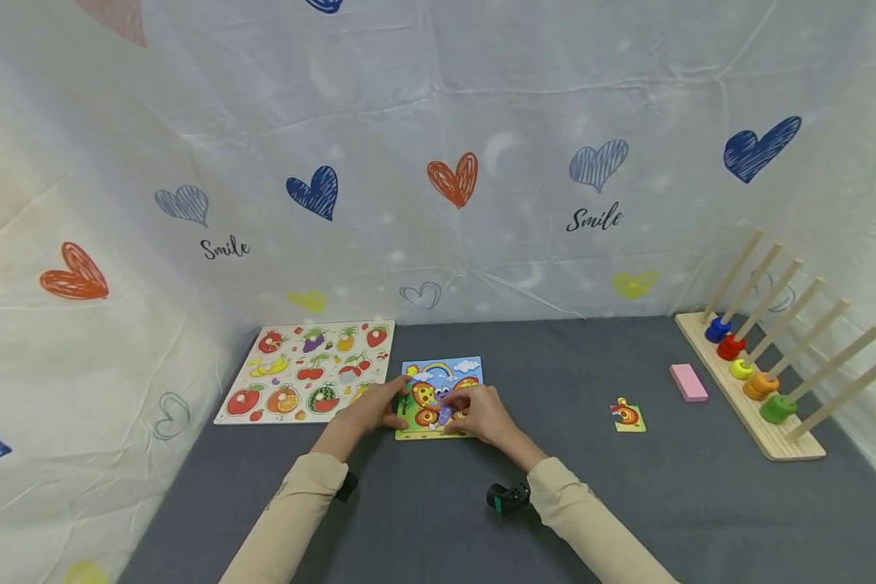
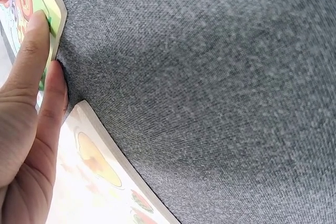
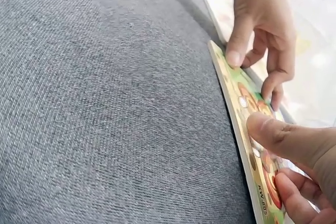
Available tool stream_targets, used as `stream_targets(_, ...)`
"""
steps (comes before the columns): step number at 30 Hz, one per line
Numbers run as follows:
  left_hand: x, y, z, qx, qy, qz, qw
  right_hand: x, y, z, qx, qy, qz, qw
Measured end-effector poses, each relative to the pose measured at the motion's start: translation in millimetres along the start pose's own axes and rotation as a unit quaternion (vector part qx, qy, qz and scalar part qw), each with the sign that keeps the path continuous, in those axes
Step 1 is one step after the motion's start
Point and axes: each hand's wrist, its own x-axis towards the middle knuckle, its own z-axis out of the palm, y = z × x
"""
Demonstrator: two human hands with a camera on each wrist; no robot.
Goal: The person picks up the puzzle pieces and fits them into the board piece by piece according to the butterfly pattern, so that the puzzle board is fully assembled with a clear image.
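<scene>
A butterfly jigsaw puzzle (image 1: 423, 397) lies flat on the grey table in front of me. My left hand (image 1: 371, 408) rests at its left side; in the left wrist view one straight finger (image 2: 34, 40) lies on the board's face and another touches its edge. Over the middle of the picture, my right hand (image 1: 482, 414) pinches at a puzzle piece near the butterfly's body (image 1: 444, 412) with thumb and index finger. Its thumb (image 3: 265, 129) lies low on the picture in the right wrist view, where the index fingertip is hidden. A loose jigsaw piece (image 1: 629, 417) lies well to the right.
A fruit picture board (image 1: 302, 399) lies close to the puzzle's left side. On the right are a pink block (image 1: 689, 383) and a wooden peg stand (image 1: 770, 422) with coloured rings and tall tilted-looking pegs. A heart-printed cloth (image 1: 380, 268) hangs behind the table.
</scene>
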Motion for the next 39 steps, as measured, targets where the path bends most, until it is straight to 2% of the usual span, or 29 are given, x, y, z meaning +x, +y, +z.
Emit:
stream_targets(7, -0.5, 0.6, 1.0, 0.001, 0.005, 0.001, 1.0, -3.1, 2.4, -1.3, 0.042, 0.025, 0.014, 0.9987)
stream_targets(15, 0.0, 4.5, 0.5, 0.004, -0.002, -0.018, 0.9998, -5.8, 6.9, -4.4, 0.086, 0.043, 0.019, 0.9952)
stream_targets(19, 0.7, 4.8, 0.8, 0.005, -0.004, -0.024, 0.9997, -7.7, 11.4, -9.6, 0.15, 0.028, 0.031, 0.9878)
stream_targets(24, 0.2, 2.8, 1.2, 0.001, -0.004, -0.022, 0.9998, -12.0, 19.3, -17.7, 0.244, -0.001, 0.046, 0.9687)
stream_targets(27, 1.5, 1.7, 1.6, 0.002, -0.005, -0.025, 0.9997, -16.9, 25.6, -25.9, 0.283, -0.008, 0.058, 0.9573)
stream_targets(31, 2.0, 1.6, 1.8, 0.001, -0.007, -0.029, 0.9996, -26.5, 38.4, -42.1, 0.309, -0.019, 0.066, 0.9487)
stream_targets(39, 2.9, -0.4, 2.4, 0.005, -0.007, -0.023, 0.9997, -58.2, 68.3, -87.5, 0.307, -0.01, 0.069, 0.949)
